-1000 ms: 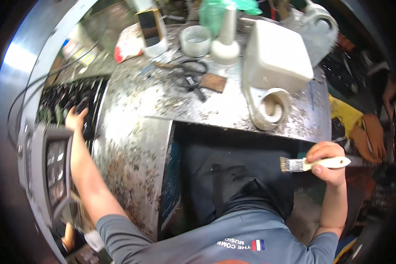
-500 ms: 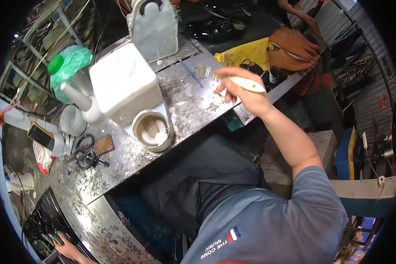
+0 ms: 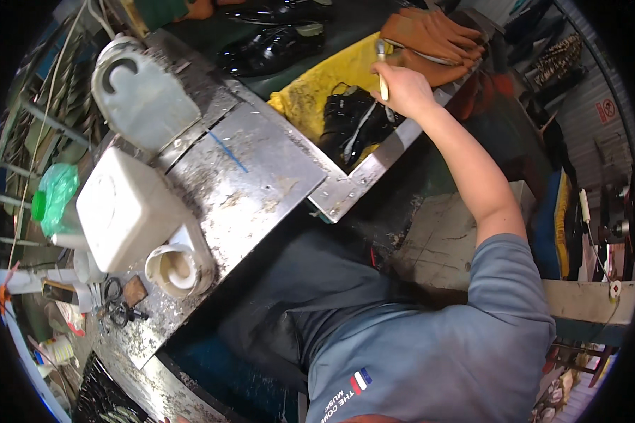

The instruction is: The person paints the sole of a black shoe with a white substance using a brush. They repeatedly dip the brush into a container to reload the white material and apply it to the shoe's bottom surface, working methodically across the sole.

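Observation:
My right hand (image 3: 409,92) is closed round a small brush (image 3: 384,86) with a pale handle, its dark tip pointing away from me. It is over the near right part of a metal-edged tray lined with yellow cloth (image 3: 310,90). Just left of the hand, black glossy shoe pieces (image 3: 340,130) lie on that cloth. Tan leather gloves (image 3: 430,39) rest beyond the hand, at the tray's far right. My left hand is out of view.
A white box-shaped container (image 3: 123,208) with a round cup of white paste (image 3: 180,271) stands on the stained metal bench (image 3: 254,201). Scissors (image 3: 113,289) lie at the left. Black shoes (image 3: 275,49) sit at the back. A grey upright plate (image 3: 144,92) stands behind the container.
My right hand has moved from above the bench to the yellow-lined tray, with the brush in it. The view has shifted right. My left hand has gone from the lower left.

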The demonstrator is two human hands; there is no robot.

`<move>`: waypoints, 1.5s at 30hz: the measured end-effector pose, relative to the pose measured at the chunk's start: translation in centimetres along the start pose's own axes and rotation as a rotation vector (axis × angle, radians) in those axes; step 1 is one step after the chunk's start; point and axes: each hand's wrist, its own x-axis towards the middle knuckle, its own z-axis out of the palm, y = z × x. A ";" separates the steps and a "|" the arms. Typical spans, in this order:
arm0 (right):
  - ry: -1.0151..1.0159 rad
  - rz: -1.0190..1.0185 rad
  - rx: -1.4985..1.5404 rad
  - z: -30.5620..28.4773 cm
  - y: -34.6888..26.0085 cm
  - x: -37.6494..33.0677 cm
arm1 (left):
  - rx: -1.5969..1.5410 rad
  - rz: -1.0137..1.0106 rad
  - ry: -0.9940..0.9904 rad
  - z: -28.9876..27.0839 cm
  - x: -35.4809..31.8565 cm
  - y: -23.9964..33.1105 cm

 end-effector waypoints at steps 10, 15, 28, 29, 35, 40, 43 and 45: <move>-0.142 0.317 -0.124 5.7 1.1 -4.0 | -0.128 0.147 -0.079 0.3 5.4 11.2; 0.067 0.322 -0.096 4.7 2.0 -0.9 | -0.054 0.400 -0.042 1.5 3.4 9.0; 0.768 -0.193 0.826 -11.9 -0.9 -1.7 | -0.490 0.426 -0.151 0.8 1.8 17.1; 0.746 -0.246 1.050 -13.6 -3.1 -2.4 | -0.548 0.417 -0.201 0.2 2.6 18.5; 0.324 -0.510 1.718 -18.9 -13.6 -6.6 | -1.246 0.334 -0.352 -0.9 7.8 25.7; -0.236 -0.705 2.225 -17.3 -24.3 -7.9 | -2.013 0.144 -1.204 -0.5 10.9 29.3; -0.500 -0.800 2.234 -15.0 -31.0 -8.4 | -2.202 0.009 -1.516 1.2 7.9 26.7; -0.358 -0.868 2.039 -12.7 -33.0 -8.3 | -2.312 -0.058 -1.612 2.2 5.0 26.3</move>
